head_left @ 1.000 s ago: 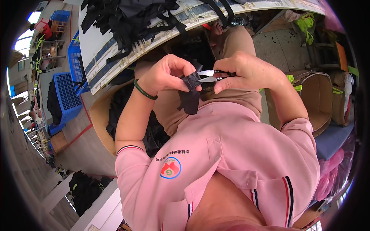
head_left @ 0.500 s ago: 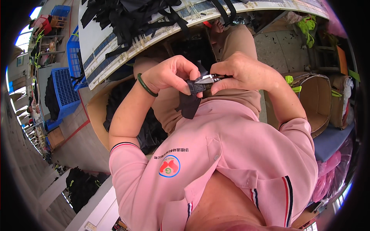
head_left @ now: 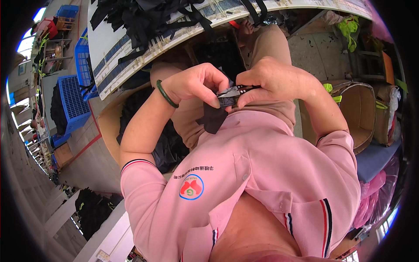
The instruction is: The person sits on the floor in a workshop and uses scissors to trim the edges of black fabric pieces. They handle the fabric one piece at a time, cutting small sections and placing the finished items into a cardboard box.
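Over my lap, my left hand pinches a small black fabric piece between thumb and fingers. Part of it hangs below the fingers, and a stitched end lies between my two hands. In my right hand is a pair of thread snips, its silver blades pointing left over the stitched end. Black handles of the snips disappear under my right thumb and fingers. Whether the blades touch the fabric I cannot tell. A green bangle circles my left wrist.
Ahead, a worn white table carries a heap of black straps. Blue crates stand at the left. A cardboard box sits at the right, and another box holding black fabric is beside my left leg.
The snips have turned slightly in my right hand, and their blades now lie lower against the stitched end. The fabric has shifted a little; both hands stay close together.
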{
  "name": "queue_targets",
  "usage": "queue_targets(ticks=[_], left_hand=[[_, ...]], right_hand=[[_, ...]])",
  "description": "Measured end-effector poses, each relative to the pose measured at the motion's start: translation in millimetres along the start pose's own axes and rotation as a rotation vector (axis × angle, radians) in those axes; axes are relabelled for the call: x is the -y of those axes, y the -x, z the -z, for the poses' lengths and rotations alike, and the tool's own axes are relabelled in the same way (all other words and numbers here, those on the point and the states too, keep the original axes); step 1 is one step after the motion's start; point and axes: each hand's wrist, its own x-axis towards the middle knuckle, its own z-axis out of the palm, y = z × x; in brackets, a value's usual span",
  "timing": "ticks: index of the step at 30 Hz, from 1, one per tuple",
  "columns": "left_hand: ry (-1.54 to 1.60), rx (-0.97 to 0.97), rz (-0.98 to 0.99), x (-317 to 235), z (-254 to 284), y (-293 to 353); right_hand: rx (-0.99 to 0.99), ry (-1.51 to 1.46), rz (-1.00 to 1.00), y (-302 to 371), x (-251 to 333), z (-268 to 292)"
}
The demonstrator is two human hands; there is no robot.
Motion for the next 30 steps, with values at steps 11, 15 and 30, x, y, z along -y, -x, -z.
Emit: queue_targets(ticks=[11, 15, 30], left_hand=[[-0.081, -0.658, -0.359, 11.3, -10.9, 0.3], [-0.108, -0.795, -0.558, 14.6, -19.5, -6.1], [-0.146, -0.756, -0.621, 16.2, -24.9, -6.8]], right_hand=[[-0.348, 0.094, -0.224, 10.6, 2.1, -4.4], [-0.473, 0.289, -0.156, 2.2, 5.2, -21.8], [-0.429, 0.064, -0.286, 2.9, 9.0, -14.3]])
